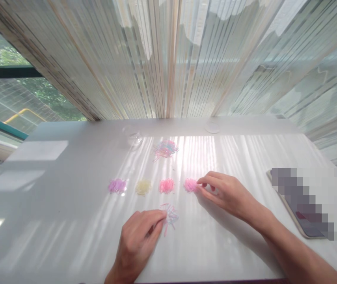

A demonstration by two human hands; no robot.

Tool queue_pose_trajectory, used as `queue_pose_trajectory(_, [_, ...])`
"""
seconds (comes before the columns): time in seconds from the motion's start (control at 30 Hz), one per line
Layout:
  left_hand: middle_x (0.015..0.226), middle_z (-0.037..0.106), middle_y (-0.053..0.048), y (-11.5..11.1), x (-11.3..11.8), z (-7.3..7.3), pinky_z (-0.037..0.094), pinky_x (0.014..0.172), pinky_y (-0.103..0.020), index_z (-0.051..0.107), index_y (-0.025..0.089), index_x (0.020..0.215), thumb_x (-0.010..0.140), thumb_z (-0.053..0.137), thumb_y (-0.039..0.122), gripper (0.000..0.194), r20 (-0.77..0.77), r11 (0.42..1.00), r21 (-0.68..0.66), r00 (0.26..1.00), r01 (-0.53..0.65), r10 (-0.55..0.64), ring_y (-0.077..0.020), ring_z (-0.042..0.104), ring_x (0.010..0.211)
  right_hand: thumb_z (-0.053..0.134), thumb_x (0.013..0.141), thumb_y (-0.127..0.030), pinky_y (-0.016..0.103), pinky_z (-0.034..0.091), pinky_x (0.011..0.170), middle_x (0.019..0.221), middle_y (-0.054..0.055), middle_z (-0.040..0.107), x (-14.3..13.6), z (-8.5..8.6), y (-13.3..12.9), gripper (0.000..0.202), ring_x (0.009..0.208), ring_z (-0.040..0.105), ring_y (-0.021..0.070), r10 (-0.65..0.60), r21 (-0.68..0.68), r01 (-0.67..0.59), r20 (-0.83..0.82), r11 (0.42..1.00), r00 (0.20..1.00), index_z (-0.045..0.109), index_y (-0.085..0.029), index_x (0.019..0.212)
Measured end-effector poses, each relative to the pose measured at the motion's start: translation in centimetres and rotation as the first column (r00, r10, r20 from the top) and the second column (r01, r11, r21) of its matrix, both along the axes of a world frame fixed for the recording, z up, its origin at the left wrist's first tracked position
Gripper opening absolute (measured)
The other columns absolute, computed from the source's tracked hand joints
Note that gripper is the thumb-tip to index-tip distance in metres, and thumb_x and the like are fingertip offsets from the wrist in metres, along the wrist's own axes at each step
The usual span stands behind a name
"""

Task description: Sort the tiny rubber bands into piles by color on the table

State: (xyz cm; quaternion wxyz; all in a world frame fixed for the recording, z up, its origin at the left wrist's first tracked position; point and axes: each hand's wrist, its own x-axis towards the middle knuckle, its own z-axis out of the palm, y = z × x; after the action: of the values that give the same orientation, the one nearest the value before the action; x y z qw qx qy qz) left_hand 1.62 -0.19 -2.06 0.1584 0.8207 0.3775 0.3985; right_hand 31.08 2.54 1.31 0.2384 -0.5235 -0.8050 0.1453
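Observation:
Four small piles of thin strands lie in a row on the white table (76, 236): purple (117, 185), yellow (143, 187), red-pink (166, 185) and light pink (190, 185). My right hand (224, 191) touches the right edge of the light pink pile, thumb and index finger close together; what they hold is too small to make out. My left hand (140, 234) has its fingertips pinched at the left side of a loose mixed pile (172, 216) nearer me; whatever is between them is hidden. A larger mixed pile (166, 149) lies behind the row.
A clear container (134, 139) stands at the back left of the table, and a clear round lid (212, 127) lies at the back right. A phone (301, 209), partly pixelated, lies at the right. Striped curtains (168, 59) hang behind the table.

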Motion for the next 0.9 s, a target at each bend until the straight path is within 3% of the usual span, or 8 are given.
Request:
queue_pose_trajectory(0.37, [0.093, 0.078, -0.003, -0.1, -0.2, 0.0, 0.054, 0.071, -0.026, 0.069, 0.019, 0.107, 0.098, 0.062, 0.003, 0.020, 0.022, 0.999, -0.027, 0.999, 0.038, -0.037, -0.0147, 0.073, 0.079, 0.053, 0.102, -0.021, 0.026, 0.046, 0.059, 0.079, 0.003, 0.067, -0.1, 0.1, 0.0, 0.020, 0.063, 0.060, 0.0132, -0.002, 0.058, 0.004, -0.035, 0.998, 0.999, 0.071, -0.019, 0.094])
queue_pose_trajectory(0.6, [0.091, 0.080, -0.001, -0.2, -0.1, 0.3, 0.053, 0.073, -0.026, 0.070, 0.020, 0.106, 0.100, 0.063, 0.008, 0.015, 0.014, 1.000, -0.006, 0.999, 0.029, -0.029, -0.0138, 0.074, 0.077, 0.058, 0.105, -0.033, 0.025, 0.051, 0.062, 0.086, 0.004, 0.073, -3.6, -0.7, -1.9, 0.019, 0.069, 0.064, 0.0144, 0.255, 0.080, -0.243, -0.233, 0.967, 0.938, 0.068, -0.018, 0.110])
queue_pose_trajectory(0.9, [0.087, 0.080, -0.002, 0.0, 0.1, 0.4, 0.055, 0.067, -0.026, 0.071, 0.020, 0.107, 0.100, 0.063, 0.009, 0.015, 0.011, 0.995, -0.004, 0.995, 0.102, -0.102, -0.0141, 0.075, 0.073, 0.055, 0.106, -0.028, 0.025, 0.053, 0.066, 0.081, 0.004, 0.072, -5.1, -1.9, -2.6, 0.018, 0.069, 0.066, 0.0148, 0.291, 0.035, -0.294, -0.291, 0.955, 0.911, 0.070, -0.018, 0.106])
